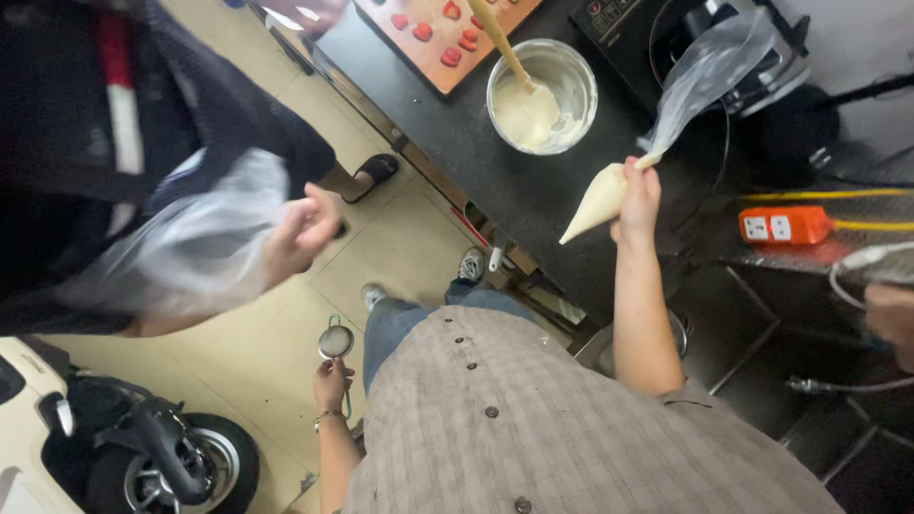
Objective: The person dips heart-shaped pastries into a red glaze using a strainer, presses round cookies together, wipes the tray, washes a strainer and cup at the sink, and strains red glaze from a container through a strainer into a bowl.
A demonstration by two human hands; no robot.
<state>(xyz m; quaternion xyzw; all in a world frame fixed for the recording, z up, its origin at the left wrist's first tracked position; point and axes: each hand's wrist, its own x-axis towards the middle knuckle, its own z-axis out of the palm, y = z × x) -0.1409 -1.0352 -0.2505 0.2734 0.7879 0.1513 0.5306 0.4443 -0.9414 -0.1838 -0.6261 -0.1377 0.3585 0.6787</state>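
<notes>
Head view: right hand is gripping a piping bag at its twisted neck, cream-filled cone pointing down-left over the black counter. Bag is looking soft and squashy, film likely slippery; the twist seems the safest hold. Left hand is closing around a small round strainer low by the hip. Steel bowl of batter with wooden spatula is sitting near the bag. Orange power strip is lying to the right. Another person's hand is holding clear plastic.
</notes>
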